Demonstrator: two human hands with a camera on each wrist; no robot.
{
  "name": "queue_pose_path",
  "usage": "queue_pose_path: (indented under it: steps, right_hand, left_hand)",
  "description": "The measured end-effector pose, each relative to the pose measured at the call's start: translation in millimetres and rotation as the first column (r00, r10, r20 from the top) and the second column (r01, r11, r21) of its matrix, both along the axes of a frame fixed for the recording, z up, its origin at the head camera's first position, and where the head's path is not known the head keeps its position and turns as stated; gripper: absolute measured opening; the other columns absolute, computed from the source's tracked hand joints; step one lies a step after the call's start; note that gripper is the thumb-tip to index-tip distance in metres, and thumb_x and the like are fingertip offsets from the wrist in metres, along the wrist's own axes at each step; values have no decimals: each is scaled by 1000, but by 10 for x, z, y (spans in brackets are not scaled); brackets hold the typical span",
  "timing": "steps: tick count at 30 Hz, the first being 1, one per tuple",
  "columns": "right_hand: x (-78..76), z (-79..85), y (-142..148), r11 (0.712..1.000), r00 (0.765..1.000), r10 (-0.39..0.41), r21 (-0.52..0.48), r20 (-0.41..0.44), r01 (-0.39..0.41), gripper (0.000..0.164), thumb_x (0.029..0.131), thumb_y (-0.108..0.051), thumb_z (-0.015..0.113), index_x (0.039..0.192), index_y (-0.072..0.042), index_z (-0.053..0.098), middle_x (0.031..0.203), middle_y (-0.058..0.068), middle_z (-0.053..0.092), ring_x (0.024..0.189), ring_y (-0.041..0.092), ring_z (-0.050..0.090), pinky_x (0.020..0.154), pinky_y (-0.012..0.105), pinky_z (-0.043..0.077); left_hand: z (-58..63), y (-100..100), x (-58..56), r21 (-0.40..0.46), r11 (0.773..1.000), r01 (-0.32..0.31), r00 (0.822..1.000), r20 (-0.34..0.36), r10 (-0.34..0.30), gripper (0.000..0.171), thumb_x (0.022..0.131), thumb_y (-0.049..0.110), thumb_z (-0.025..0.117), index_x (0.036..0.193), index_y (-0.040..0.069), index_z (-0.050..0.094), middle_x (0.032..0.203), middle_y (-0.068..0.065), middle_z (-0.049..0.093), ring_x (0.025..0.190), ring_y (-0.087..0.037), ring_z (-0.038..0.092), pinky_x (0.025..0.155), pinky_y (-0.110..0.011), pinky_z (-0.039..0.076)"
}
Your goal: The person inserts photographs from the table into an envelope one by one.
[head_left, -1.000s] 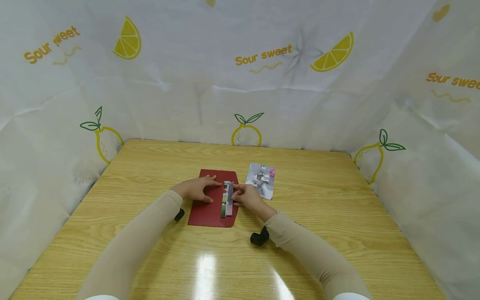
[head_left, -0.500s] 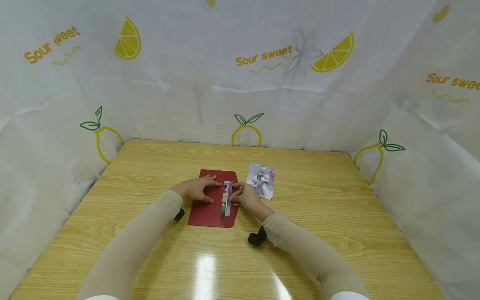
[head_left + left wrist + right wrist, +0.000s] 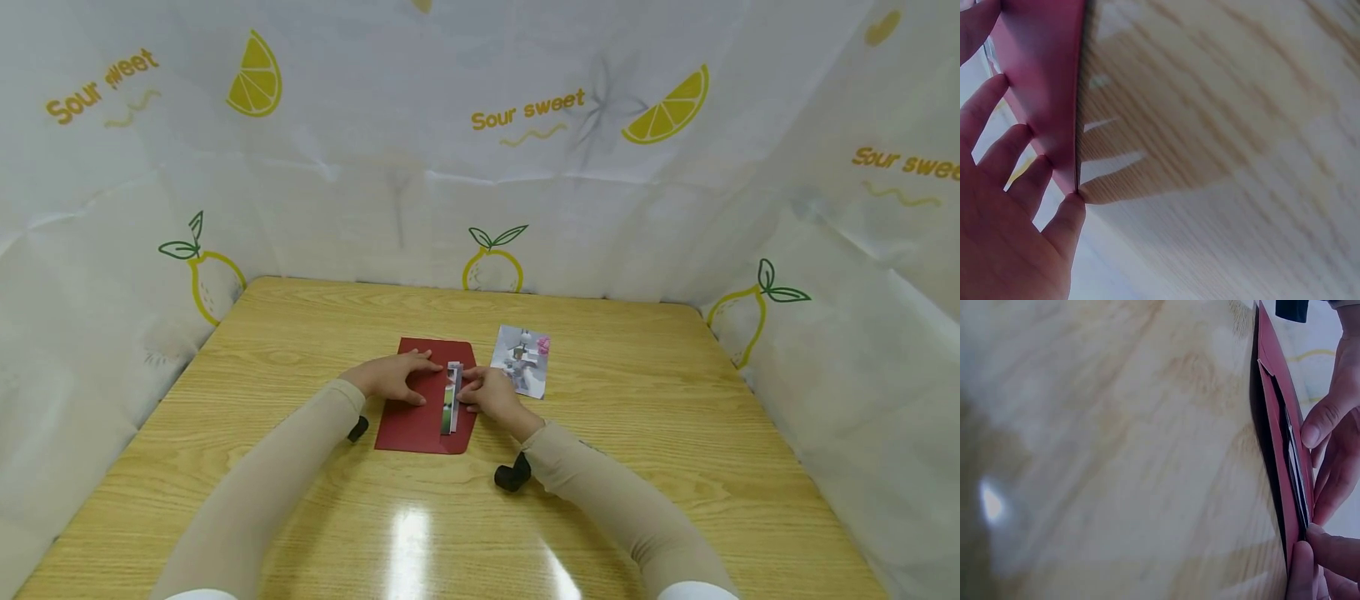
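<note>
A red envelope (image 3: 408, 429) lies on the table, its flap side pointing right. Several photos (image 3: 447, 408) stick out of its mouth as a narrow strip. With fingers spread, my left hand (image 3: 392, 377) rests on the envelope's left part; in the left wrist view its fingertips touch the red paper (image 3: 1047, 75). My right hand (image 3: 495, 396) pinches the right edge of the top photo between thumb and fingers. Thin layered photo edges (image 3: 1297, 478) show inside the envelope's opening in the right wrist view. How far the photos reach inside is hidden.
Another photo (image 3: 528, 367), greyish with a pink patch, lies face up just beyond my right hand. Black wrist camera mounts (image 3: 513, 475) show beneath both wrists. A lemon-printed white sheet (image 3: 360, 167) hangs around the wooden table (image 3: 637, 400).
My right hand has shifted slightly left, and the top photo has slid left with it, so less of it shows outside the envelope. My left hand stays in place.
</note>
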State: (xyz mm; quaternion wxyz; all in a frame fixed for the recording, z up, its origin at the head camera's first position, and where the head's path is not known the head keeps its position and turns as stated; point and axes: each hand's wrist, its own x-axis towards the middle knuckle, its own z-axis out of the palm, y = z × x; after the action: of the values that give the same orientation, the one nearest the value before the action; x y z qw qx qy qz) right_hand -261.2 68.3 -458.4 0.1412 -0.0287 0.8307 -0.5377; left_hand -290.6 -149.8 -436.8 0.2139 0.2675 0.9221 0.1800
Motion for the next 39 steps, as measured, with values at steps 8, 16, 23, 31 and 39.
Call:
queue_pose_path:
  steps: [8, 16, 23, 31, 39]
  right_hand:
    - [-18, -20, -32, 1000, 1000, -3, 19, 7, 3, 42, 88, -1, 69, 128, 1, 60, 87, 11, 70, 71, 9, 64, 63, 25, 57]
    - [-25, -4, -49, 998, 1000, 14, 55, -7, -14, 43, 88, -5, 69, 130, -1, 61, 87, 10, 72, 71, 8, 63, 62, 24, 56]
    - [-22, -5, -50, 998, 1000, 21, 62, -4, -21, 43, 88, -5, 69, 131, -2, 60, 85, 9, 72, 70, 7, 62, 60, 23, 55]
    - [-7, 4, -61, 995, 1000, 25, 93, -17, -24, 43, 89, -5, 68, 131, -1, 59, 85, 9, 70, 69, 9, 62, 60, 24, 55]
    - [8, 39, -51, 999, 1000, 13, 53, 4, -13, 39, 89, -4, 67, 127, -1, 60, 86, 10, 68, 71, 11, 64, 60, 26, 56]
  left_hand:
    - [-8, -15, -4, 9, 1000, -1, 1000, 2, 1, 63, 91, 30, 68, 148, 17, 43, 162, -12, 17, 149, -35, 9, 117, -54, 19]
    - [-3, -13, -4, 16, 1000, -2, 1000, -2, 2, 63, 91, 30, 68, 147, 17, 43, 161, -13, 18, 149, -35, 10, 117, -54, 19]
    - [-2, -8, 0, 12, 1000, -3, 1000, -1, 3, 63, 91, 29, 68, 148, 16, 43, 161, -13, 17, 149, -35, 9, 117, -54, 20]
    - [-6, -1, 1, 6, 1000, -15, 1000, 5, 15, 64, 91, 30, 68, 148, 17, 43, 162, -12, 17, 150, -34, 9, 117, -54, 21]
    - [-7, -8, -3, 3, 1000, -6, 1000, -1, 6, 64, 91, 31, 68, 148, 17, 43, 161, -13, 18, 149, -35, 10, 117, -54, 21]
